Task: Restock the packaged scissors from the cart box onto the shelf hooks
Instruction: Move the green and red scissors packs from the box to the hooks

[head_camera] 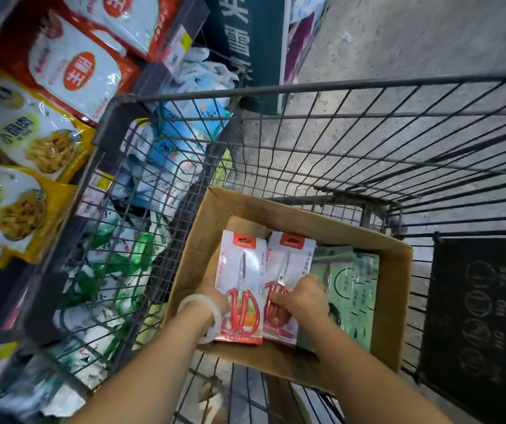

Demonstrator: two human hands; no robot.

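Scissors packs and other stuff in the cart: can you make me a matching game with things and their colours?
Things:
1. scissors handles
2. cardboard box
3. bracelet on the left wrist
4. packs at the right side of the box

Colours:
A. pale green
B. red
C. brown
D. white

Pairs: 1-B, 2-C, 3-D, 4-A
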